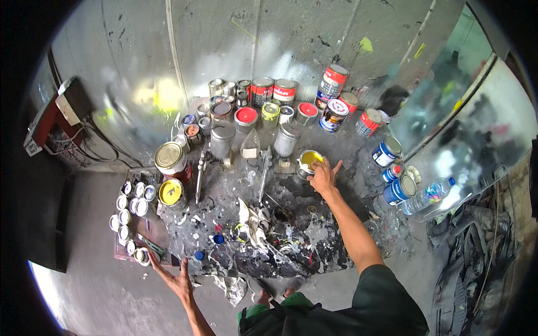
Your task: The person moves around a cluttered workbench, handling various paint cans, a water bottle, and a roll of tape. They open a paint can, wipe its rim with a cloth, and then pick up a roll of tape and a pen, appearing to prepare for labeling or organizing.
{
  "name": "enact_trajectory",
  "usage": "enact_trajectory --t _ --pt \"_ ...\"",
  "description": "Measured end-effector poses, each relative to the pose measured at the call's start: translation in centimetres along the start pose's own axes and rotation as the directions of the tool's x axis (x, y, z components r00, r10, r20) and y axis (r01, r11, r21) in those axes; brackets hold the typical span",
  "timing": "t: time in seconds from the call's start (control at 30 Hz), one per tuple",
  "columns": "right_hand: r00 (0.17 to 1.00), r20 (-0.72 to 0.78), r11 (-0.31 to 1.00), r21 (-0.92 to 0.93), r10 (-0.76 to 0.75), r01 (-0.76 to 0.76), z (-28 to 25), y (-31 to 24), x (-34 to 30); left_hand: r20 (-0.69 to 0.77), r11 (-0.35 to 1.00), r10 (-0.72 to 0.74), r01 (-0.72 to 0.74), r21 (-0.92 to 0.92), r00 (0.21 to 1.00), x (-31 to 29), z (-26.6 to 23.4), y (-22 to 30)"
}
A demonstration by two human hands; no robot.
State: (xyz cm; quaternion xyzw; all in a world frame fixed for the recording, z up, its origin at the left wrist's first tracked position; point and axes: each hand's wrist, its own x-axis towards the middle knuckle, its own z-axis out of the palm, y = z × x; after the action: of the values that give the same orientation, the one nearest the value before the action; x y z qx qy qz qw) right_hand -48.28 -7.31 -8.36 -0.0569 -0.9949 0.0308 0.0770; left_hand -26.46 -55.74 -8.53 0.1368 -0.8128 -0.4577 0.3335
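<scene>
My right hand [321, 178] is at a small open metal can of yellow paint [311, 158] on the paint-spattered table [358, 185]. Its fingers grip the can's near rim, with one finger sticking out to the right. Low on the left, my left hand [178, 284] is open and empty, fingers spread. It is nearest to a small round tub [142, 256] and a green-handled tool [150, 244] at the corner of a low stand. Two spray guns with grey cups [222, 141] [287, 140] stand at the back middle, a clear cup [250, 144] between them.
Paint cans [262, 91] line the back by the wall. A yellow-topped can [171, 192] stands left, beside several small tubs [123, 203]. A crumpled rag [255, 224] lies mid-table. Blue cans [400, 190] and a plastic bottle [428, 197] sit on the right.
</scene>
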Motion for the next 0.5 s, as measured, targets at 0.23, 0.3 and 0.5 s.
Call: enact_trajectory --t 0.23,0.3,0.5 --pt "0.985 0.17 1.0 -0.007 -0.023 0.025 -2.7 -0.6 2.8 -0.017 0.999 -0.037 0.037 -0.001 0.999 -1.0 0.8 2.2" --pt "0.992 0.124 1.0 0.015 0.001 -0.003 -3.9 -1.1 4.2 0.009 0.994 -0.111 0.112 -0.012 0.994 -0.9 0.8 3.7" --pt "0.934 0.357 0.999 0.05 -0.009 -0.009 -6.1 -1.4 5.7 -0.032 0.996 -0.089 0.088 -0.013 0.996 -0.4 -1.4 3.2"
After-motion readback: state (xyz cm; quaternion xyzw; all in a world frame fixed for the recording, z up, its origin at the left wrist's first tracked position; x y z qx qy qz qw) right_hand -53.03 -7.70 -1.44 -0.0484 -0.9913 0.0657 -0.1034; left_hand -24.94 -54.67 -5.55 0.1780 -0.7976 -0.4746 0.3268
